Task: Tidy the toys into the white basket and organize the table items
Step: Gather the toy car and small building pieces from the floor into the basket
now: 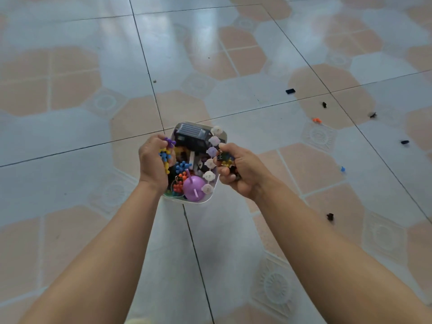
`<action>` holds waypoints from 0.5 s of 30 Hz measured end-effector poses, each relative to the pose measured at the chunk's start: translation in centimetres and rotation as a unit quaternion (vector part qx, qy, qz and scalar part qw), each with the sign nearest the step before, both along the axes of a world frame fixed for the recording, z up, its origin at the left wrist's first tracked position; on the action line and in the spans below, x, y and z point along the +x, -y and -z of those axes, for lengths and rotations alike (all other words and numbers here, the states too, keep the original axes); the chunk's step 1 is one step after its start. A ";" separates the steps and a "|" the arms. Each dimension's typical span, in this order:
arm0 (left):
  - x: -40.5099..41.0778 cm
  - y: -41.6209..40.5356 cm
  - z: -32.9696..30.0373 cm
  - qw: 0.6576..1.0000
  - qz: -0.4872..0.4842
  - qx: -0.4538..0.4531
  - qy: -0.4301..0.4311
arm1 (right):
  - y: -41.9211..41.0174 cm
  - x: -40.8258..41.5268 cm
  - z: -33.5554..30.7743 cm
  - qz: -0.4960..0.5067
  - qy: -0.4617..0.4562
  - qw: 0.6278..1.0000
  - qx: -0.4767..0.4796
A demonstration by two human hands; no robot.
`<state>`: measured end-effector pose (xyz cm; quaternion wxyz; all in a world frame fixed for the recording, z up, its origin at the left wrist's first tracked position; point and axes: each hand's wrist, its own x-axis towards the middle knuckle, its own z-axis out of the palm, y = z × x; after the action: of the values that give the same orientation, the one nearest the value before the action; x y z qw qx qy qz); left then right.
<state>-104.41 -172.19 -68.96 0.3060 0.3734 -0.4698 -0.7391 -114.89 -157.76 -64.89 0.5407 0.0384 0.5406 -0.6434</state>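
Observation:
A white basket (224,134) sits on the tiled floor, filled with toys: a dark toy car (190,135), a purple ball-shaped toy (193,188), pale suction-cup pieces (212,151) and colourful knobbly pieces (182,166). My left hand (153,162) is over the basket's left edge and grips a bunch of yellow, blue and purple knobbly pieces (166,152). At the basket's right edge, my right hand (240,170) grips a handful of small dark and coloured toy pieces (225,159).
Loose small toys lie scattered on the floor to the right: a black flat block (290,91), black bits (324,104), an orange piece (316,120), a blue piece (342,169) and a black piece (330,216). A tiny grey bit (154,81) lies farther back.

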 end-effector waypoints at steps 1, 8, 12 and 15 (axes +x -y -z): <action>0.1 0.2 0.3 1.000 0.008 -0.003 0.000 | 0.5 0.1 -0.1 -0.005 -0.002 1.000 0.015; 0.3 0.4 1.0 0.996 0.068 -0.048 -0.034 | 3.4 0.6 -1.2 -0.027 -0.029 0.994 0.102; 0.7 0.6 1.0 0.994 0.078 -0.062 -0.044 | 4.9 0.7 -1.4 -0.055 -0.067 0.985 0.149; 0.9 1.0 0.7 0.996 0.043 -0.047 -0.064 | 6.0 0.7 -1.2 -0.074 -0.083 0.981 0.157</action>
<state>-103.50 -173.19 -69.69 0.3206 0.2896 -0.4992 -0.7511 -114.17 -163.74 -63.65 0.5277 0.0294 0.6790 -0.5095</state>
